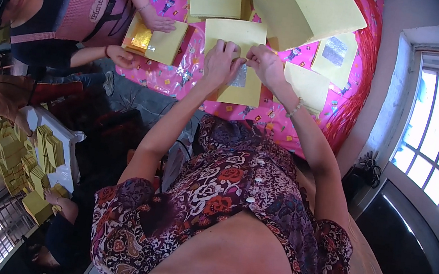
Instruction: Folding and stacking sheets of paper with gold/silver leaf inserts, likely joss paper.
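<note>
A yellow paper sheet [236,29] lies in front of me on the pink table, with a silver foil square [238,78] on its lower part. My left hand [221,62] rests over the sheet's left side, fingers curled and thumb pointing in beside the foil. Close to it, my right hand [266,63] pinches with thumb and fingertips at the foil's upper end. The fingertips almost meet, and whatever lies between them is too small to make out. A beaded bracelet circles my right wrist.
The pink patterned tablecloth [187,84] carries more yellow paper stacks [217,1] and a large curved pile [312,9]. Red strands [362,62] hang along the right edge. At left, a co-worker's hand [160,20] lies on a yellow stack with gold foil. Another table [66,156] holds bundles.
</note>
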### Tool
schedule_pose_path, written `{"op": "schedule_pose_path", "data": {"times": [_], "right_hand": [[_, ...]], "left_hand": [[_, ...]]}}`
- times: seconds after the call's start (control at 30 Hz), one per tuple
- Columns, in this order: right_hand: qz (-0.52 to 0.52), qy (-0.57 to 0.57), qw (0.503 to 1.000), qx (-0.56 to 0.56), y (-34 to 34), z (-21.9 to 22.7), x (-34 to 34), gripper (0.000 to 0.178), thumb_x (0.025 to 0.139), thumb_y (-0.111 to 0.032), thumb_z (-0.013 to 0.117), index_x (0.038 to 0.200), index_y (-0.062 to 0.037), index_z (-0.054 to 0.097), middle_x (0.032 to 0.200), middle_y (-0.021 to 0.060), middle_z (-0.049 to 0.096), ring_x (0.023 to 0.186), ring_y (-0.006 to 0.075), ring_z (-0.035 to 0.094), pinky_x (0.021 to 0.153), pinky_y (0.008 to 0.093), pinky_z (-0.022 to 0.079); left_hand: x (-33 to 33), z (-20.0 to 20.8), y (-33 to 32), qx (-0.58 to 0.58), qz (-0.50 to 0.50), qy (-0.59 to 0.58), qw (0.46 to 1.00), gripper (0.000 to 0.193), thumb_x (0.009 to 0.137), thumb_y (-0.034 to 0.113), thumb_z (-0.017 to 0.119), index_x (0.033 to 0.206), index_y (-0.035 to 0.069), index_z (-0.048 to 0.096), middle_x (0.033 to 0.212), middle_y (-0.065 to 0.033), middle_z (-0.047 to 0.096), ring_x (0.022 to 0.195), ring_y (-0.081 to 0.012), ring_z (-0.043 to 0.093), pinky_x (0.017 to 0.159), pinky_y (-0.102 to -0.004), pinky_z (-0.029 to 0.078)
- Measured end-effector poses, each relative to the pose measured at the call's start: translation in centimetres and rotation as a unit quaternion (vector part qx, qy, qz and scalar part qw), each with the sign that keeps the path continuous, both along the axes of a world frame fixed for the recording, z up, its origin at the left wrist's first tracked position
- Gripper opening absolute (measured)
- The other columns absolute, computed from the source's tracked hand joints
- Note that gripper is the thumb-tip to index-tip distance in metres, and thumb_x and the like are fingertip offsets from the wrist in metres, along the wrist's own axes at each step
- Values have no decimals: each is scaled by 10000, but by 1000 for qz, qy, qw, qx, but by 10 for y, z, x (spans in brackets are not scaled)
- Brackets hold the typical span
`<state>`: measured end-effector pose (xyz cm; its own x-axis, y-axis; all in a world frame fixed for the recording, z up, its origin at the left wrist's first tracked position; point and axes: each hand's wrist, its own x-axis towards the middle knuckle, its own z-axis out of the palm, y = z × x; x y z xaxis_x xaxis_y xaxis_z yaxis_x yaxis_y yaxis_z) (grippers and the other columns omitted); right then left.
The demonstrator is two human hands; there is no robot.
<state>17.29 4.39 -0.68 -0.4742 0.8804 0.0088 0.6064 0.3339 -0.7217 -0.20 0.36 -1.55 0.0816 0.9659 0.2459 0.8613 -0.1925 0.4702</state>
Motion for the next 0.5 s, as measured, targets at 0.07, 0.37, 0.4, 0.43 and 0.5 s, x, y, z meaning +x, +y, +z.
{"op": "schedule_pose_path", "data": {"times": [0.07,0.37,0.4,0.43,0.5], "right_hand": [[11,-14,1000,-9,3,3,-4,170,772,-101,720,894,-35,622,906,129,631,797,295,649,719,386,514],[26,-49,998,-38,12,8,-10,189,762,-113,729,894,-55,607,922,140,644,852,328,646,744,415,511],[29,-67,997,-38,12,8,-11,200,767,-115,726,907,-56,598,930,141,641,862,333,645,751,423,511],[29,-66,997,-38,12,9,-12,200,767,-115,726,907,-56,598,930,141,641,862,333,645,751,423,511],[47,-97,993,-44,12,10,-14,219,777,-126,719,928,-61,575,960,139,633,893,339,639,762,437,509]], "left_hand": [[-2,0,0,1,1,-12,1000,368,796,312,751,1033,120,546,944,-120,513,784,-335,602,634,-446,492],[-8,8,-2,-18,-3,-19,1000,370,796,302,754,1041,122,544,953,-116,520,804,-342,605,645,-443,494],[-10,9,-2,-25,-8,-26,999,363,787,303,755,1030,125,553,931,-113,520,807,-328,599,656,-434,489],[-12,8,-3,-32,-12,-33,999,356,778,304,757,1019,127,563,910,-109,520,810,-314,593,666,-424,484],[-17,7,-6,-33,-14,-27,999,351,777,297,758,1024,133,571,907,-106,523,819,-310,591,677,-422,483]]}}
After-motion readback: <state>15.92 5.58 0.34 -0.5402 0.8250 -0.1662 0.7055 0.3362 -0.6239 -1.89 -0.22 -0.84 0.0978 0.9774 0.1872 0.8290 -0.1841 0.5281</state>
